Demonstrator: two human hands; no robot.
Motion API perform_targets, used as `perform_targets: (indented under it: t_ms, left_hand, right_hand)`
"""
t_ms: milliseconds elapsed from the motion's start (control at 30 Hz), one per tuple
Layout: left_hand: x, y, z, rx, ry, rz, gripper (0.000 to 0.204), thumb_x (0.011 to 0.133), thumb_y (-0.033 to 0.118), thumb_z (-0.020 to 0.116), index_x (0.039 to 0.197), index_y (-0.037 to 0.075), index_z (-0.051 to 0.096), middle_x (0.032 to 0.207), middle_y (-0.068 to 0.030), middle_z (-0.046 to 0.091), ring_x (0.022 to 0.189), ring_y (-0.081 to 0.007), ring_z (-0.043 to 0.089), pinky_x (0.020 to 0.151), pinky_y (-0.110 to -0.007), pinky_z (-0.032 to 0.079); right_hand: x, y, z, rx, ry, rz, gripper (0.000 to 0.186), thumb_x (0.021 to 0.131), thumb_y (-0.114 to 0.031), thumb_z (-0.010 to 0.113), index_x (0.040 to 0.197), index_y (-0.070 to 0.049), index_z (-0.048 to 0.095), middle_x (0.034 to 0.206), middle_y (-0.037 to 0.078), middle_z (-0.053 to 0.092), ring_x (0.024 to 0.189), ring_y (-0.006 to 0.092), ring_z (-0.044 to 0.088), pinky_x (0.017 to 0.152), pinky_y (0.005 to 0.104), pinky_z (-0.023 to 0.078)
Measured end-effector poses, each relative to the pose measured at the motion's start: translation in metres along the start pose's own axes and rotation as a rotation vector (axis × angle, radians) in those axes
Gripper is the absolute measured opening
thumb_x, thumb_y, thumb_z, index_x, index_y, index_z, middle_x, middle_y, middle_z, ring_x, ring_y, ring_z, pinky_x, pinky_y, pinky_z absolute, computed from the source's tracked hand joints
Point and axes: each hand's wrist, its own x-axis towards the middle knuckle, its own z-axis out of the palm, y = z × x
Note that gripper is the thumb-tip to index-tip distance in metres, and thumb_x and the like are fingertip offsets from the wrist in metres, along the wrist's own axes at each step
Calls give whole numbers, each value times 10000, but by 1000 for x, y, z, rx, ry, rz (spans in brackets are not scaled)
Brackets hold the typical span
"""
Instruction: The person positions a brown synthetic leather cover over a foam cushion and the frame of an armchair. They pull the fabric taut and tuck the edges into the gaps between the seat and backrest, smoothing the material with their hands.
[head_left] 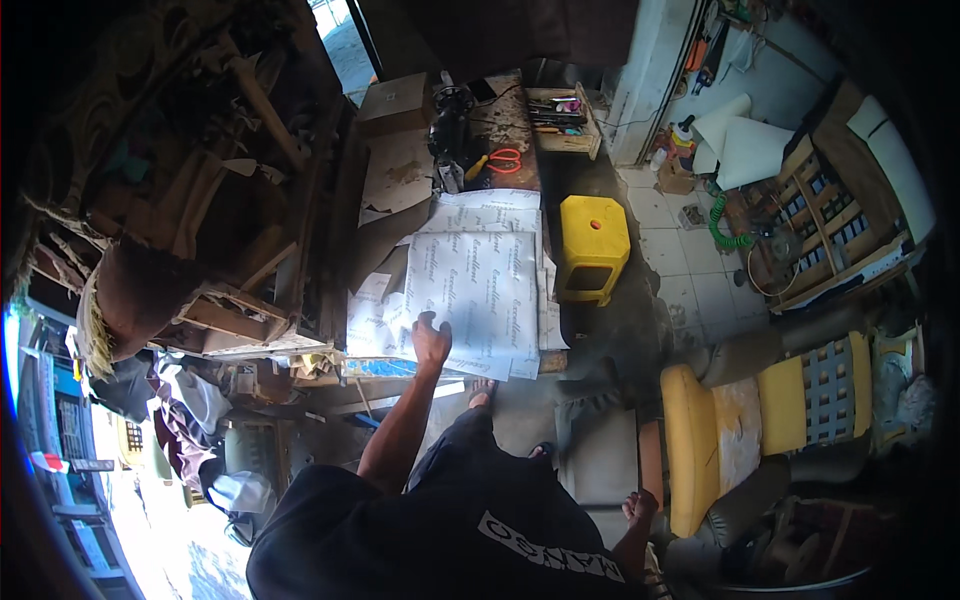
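A large white printed sheet (475,300) lies across the workbench over other pale printed sheets (490,212). My left hand (432,342) rests at its near left part, with the fingers slightly bent and apart, and nothing shows in its grip. Low at my right side, away from the bench, my right hand (638,508) has its fingers curled in; whether anything is inside them is hidden. Past the sheets, orange-handled scissors (506,160) and a yellow-handled tool (476,168) lie on the bench beside a dark machine (452,120).
A yellow plastic stool (592,245) stands right of the bench, below a drawer of tools (562,115). A cardboard box (395,104) sits at the bench's far left. Wooden furniture frames (240,310) crowd the left; a yellow padded seat (690,450) is at the right.
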Motion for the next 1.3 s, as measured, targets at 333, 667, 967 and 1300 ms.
perform_targets:
  t_ms: [333, 667, 967, 1300]
  left_hand:
    - [73, -23, 15, 59, -345, -198, 361, 856, 354, 680, 1053, 55, 724, 1075, -241, 717, 1093, -391, 665, 971, -482, 509]
    - [232, -76, -15, 381, -139, -161, 586, 949, 201, 526, 1522, 197, 406, 1617, -177, 318, 1501, -387, 283, 1162, -555, 341]
    - [291, -94, -40, 493, -423, -97, 422, 953, 225, 574, 1367, 144, 569, 1136, -221, 720, 1090, -442, 681, 949, -497, 556]
    - [334, 138, -210, 9, 69, 716, 232, 869, -30, 553, 1084, 52, 585, 1065, -219, 673, 1025, -453, 639, 836, -533, 499]
  right_hand:
    - [-131, -48, 202, -265, -403, -348, 368, 970, -189, 606, 1315, -61, 596, 976, 107, 696, 790, 190, 697, 634, 359, 582]
    - [-145, -55, 230, -719, -321, -225, 359, 961, -180, 610, 1288, -33, 631, 948, 102, 737, 775, 188, 734, 620, 323, 600]
    - [-154, -86, 222, -653, -168, -277, 360, 938, -138, 596, 1282, -42, 637, 938, 92, 716, 732, 170, 713, 578, 309, 570]
    - [-181, -117, 303, -1020, -315, -758, 315, 972, -203, 615, 1251, -64, 661, 961, 117, 735, 770, 204, 729, 669, 336, 557]
